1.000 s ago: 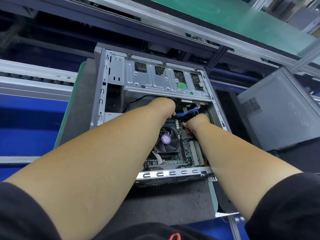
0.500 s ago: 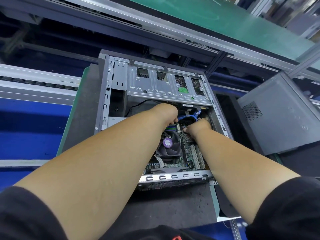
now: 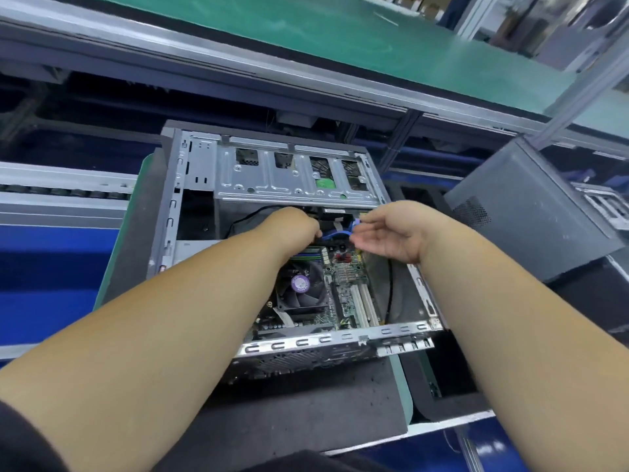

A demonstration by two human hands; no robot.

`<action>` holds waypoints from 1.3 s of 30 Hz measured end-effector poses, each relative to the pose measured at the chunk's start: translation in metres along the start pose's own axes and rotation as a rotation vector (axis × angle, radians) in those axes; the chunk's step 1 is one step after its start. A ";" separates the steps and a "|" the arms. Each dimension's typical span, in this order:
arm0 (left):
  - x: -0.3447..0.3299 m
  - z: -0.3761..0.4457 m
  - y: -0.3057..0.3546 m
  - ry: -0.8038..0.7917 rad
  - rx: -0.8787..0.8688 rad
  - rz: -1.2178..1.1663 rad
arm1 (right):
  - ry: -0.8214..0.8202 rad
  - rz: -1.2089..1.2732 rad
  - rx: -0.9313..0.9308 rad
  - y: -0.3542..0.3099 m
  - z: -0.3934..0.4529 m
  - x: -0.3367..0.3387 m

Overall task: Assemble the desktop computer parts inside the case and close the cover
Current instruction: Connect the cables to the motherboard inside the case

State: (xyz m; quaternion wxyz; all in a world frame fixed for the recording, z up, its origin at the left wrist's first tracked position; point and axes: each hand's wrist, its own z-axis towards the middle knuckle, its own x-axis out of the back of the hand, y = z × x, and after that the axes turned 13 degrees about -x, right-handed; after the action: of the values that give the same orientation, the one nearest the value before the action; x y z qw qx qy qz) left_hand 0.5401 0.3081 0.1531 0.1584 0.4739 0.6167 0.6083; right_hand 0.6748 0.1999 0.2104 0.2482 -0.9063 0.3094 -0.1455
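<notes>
The left hand pinches the blue SATA cable; the right hand is relaxed, holding nothing. The cable looks thin and bendable. Better to hold it near the plug.

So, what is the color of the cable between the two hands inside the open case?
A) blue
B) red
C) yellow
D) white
A: the cable running from the left hand toward the fingertips of the right hand is plainly blue, above the motherboard.

My silver case holds a green motherboard, purple-stickered black fan, blue cable; green conveyor at twelve o'clock.
</notes>
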 end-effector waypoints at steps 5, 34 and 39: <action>-0.007 -0.021 0.012 0.131 -0.189 0.025 | -0.108 0.082 0.066 -0.005 -0.002 0.028; -0.148 0.015 0.125 0.359 -0.228 0.302 | -0.100 -0.180 -0.020 -0.003 0.164 0.167; -0.153 0.008 0.125 0.417 -0.156 0.319 | -0.103 -0.344 -0.072 -0.007 0.191 0.157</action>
State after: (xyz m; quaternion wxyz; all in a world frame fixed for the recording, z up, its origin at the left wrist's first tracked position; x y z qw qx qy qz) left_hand 0.6716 0.1706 0.2059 -0.0339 0.4159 0.5049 0.7556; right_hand 0.8779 0.1745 0.0723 0.2027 -0.9605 0.1416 -0.1279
